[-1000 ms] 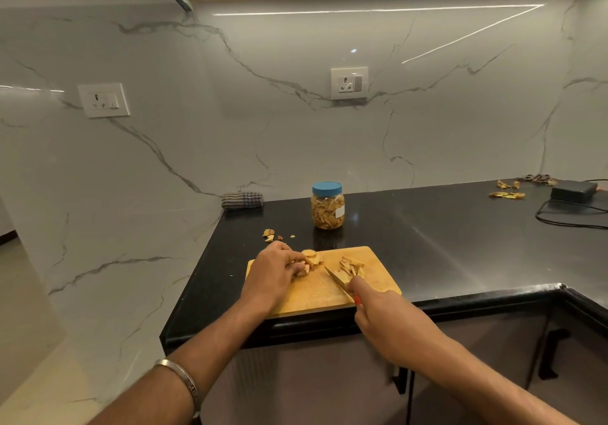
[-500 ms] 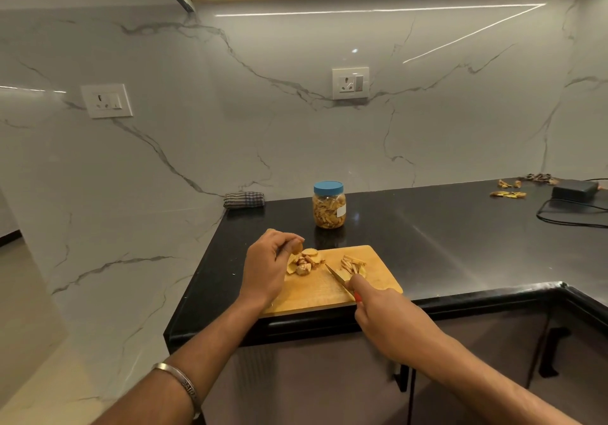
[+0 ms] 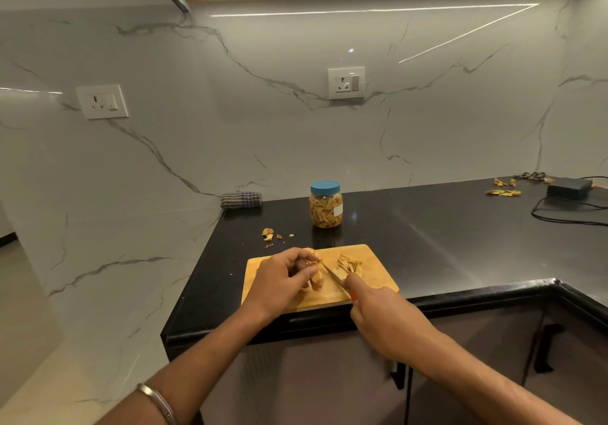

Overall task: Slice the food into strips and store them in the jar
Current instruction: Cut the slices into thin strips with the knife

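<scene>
Left hand point(image 3: 283, 280) curls around food pieces point(image 3: 314, 280) (on the board point(image 3: 371, 260)); right hand point(image 3: 381, 313) grips knife point(image 3: 333, 275).

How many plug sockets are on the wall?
2. One white wall socket is on the left marble wall; the other white wall socket is on the back wall, above the blue-lidded clear plastic jar. None looks hidden.
</scene>
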